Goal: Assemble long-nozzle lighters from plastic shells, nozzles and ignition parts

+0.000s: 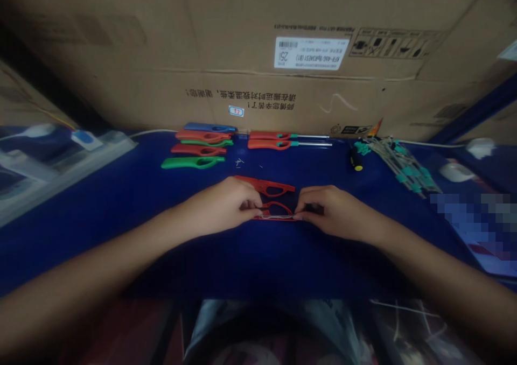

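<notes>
Blue tabletop beneath red handle pieces, large brown cardboard behind

Left hand hides the left end of the upper shell. Pale strip: blurred, its ends obscured at left and right hand. Scraps: unidentifiably small. Carton: cut off above.

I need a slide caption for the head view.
Left hand and right hand at opposite ends of a red handle piece, blue table beneath.
</notes>
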{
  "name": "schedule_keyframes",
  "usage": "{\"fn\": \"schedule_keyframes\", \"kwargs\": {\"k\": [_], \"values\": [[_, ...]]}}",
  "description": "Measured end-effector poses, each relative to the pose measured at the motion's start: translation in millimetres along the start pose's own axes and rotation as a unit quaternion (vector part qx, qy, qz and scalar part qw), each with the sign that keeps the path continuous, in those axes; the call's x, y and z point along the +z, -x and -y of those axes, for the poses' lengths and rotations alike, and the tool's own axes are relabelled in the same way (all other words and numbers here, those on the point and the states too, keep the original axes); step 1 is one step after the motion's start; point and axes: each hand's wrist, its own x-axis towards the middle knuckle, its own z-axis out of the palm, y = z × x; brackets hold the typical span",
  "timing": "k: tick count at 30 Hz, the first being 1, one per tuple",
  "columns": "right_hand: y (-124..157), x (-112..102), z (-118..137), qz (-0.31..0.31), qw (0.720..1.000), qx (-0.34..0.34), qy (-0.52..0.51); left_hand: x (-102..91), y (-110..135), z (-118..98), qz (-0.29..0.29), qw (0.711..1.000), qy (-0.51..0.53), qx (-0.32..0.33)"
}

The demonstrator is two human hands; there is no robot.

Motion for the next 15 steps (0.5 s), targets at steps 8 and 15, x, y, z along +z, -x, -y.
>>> {"fn": "schedule_keyframes", "kwargs": {"k": [8, 15], "values": [[-0.9, -3.7, -0.8, 0.002, 1.0, 0.015, -0.027, 0.9, -2.0, -6.7, -0.028, 0.999, -0.012, 0.042], [0.5, 5.6, 4.9, -0.037, 0.999, -0.02, -0.018, 9.9, -2.7, -3.0, -0.063, 0.996, 0.008, 0.061]]}}
